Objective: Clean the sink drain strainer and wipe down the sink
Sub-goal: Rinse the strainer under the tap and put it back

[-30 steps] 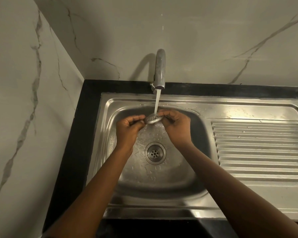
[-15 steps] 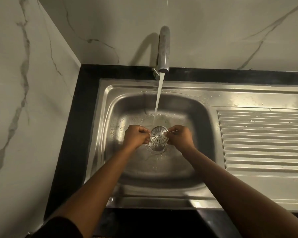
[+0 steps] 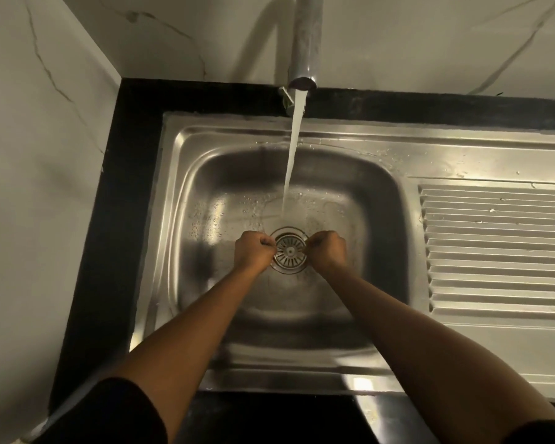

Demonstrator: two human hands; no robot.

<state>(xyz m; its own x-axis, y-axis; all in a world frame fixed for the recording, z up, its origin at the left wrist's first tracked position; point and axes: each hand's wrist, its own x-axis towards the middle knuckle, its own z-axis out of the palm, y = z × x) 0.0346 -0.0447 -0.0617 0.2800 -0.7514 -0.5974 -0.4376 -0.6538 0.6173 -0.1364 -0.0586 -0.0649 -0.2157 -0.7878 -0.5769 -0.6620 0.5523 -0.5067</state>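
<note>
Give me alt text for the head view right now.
The left hand and right hand hold the strainer by opposite edges at the drain. Water runs from the tap into the sink behind them; a ribbed drainboard lies to the right.

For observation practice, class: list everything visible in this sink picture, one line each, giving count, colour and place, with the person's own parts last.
tap: one, silver, top centre, above the sink
water: one stream, whitish, from tap into sink
sink: one, steel, set in the counter
strainer: one, silver, at the drain, between the hands
drainboard: one, steel, ribbed, right of the bowl
counter: one, black, around the sink
walls: two, white with grey veins, behind and left
sleeves: two, black, bottom corners
left hand: one, grips the strainer's left edge
right hand: one, grips its right edge
</note>
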